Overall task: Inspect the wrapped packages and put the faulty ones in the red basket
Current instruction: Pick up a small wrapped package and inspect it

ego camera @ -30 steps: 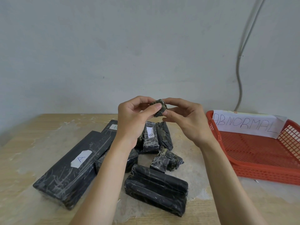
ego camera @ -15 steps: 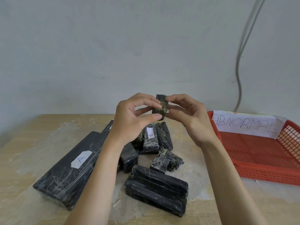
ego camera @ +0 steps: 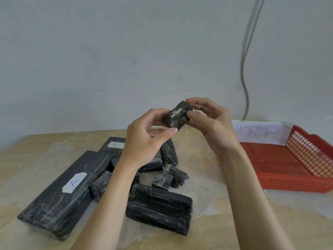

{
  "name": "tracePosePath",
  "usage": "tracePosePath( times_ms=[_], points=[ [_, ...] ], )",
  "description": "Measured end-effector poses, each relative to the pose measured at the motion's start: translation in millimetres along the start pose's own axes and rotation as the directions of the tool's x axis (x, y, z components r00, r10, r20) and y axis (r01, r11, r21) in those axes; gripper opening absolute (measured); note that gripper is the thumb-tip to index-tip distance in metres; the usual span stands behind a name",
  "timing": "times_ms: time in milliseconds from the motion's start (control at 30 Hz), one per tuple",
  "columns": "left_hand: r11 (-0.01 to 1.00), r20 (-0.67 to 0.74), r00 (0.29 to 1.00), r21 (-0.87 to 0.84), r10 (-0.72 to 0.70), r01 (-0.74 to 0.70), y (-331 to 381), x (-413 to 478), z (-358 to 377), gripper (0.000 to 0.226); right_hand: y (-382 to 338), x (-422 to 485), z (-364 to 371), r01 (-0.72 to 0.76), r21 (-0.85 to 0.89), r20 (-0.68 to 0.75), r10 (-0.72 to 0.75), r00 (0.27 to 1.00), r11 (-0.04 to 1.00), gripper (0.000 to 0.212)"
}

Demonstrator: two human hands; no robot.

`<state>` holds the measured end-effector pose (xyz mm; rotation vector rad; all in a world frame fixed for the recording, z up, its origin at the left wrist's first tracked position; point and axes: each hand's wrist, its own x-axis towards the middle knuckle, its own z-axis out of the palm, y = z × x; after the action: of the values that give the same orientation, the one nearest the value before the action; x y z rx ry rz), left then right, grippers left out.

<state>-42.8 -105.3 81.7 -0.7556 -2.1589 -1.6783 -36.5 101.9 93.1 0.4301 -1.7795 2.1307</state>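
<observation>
A small black wrapped package (ego camera: pixel 177 115) with a white label is held up above the table between both hands. My left hand (ego camera: pixel 146 139) pinches its lower left end with thumb and fingers. My right hand (ego camera: pixel 209 123) pinches its right end. Below them a pile of black wrapped packages lies on the table: a long flat package marked A (ego camera: pixel 59 193), another marked B (ego camera: pixel 113 147), a thick block (ego camera: pixel 160 212) in front and several small ones (ego camera: pixel 171 175). The red basket (ego camera: pixel 292 184) stands at the right, nothing visible inside.
The wooden table (ego camera: pixel 225 222) has worn pale patches. A white paper sign (ego camera: pixel 259 133) leans on the basket's far rim. A grey cable (ego camera: pixel 246 83) runs down the wall behind the basket. The wall stands close behind the table.
Both hands have turned the small package from upright to lying sideways, so its white label now faces me. The package sits slightly higher and further right.
</observation>
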Motion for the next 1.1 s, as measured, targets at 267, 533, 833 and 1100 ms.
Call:
tracePosePath(
  times_ms=[267,533,833,1100],
  points=[
    [0.993,0.188,0.982,0.114,-0.001,-0.021,17.8,-5.6,61.7,0.045,-46.0,-33.6,-90.0,-0.020,-0.467,0.125,0.089,0.988,0.884,0.041],
    [0.834,0.287,0.797,0.340,-0.532,0.435,6.8,28.0,183.8,0.066,-15.7,-77.9,-202.1,-0.262,-0.738,-0.300,0.046,0.953,0.622,0.029],
    [0.746,0.186,0.765,-0.174,-0.616,0.643,-19.4,12.0,253.1,0.034,-9.5,-75.6,-240.8,-0.297,-0.796,-0.297,0.086,0.951,0.527,0.014],
    [0.726,0.087,0.796,-0.360,-0.599,0.586,-14.9,-24.0,267.0,0.047,9.5,-8.2,-224.5,-0.520,-0.733,-0.329,0.442,0.835,0.439,0.010]
  ],
)
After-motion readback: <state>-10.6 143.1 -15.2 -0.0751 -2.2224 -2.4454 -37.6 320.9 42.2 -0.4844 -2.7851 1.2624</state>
